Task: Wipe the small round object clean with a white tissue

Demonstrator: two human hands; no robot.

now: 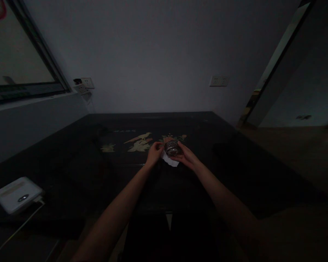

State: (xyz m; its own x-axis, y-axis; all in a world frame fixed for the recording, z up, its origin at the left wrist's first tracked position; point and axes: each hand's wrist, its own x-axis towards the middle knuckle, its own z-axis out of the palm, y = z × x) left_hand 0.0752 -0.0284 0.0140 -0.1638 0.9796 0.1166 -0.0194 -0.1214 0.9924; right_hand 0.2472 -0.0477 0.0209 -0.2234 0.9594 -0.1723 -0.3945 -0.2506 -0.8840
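A small round dark object with a shiny, streaked surface [173,148] is between my hands over the table; the dim light hides its exact kind. My right hand [186,155] grips its right side, with the thumb above and the fingers beneath. On the other side, my left hand [154,152] has its fingers drawn together in a pinch at the object's left edge. Whatever sits in that pinch is too small and dark to make out. Under the object, a crumpled white piece of paper or tissue [170,161] shows below my right fingers.
The dark table [180,189] bears a bird-and-flower picture [139,142] and meets the wall at the back. A white box-shaped device [18,194] with a cable lies at the left. Wall sockets [219,81] are beyond the table.
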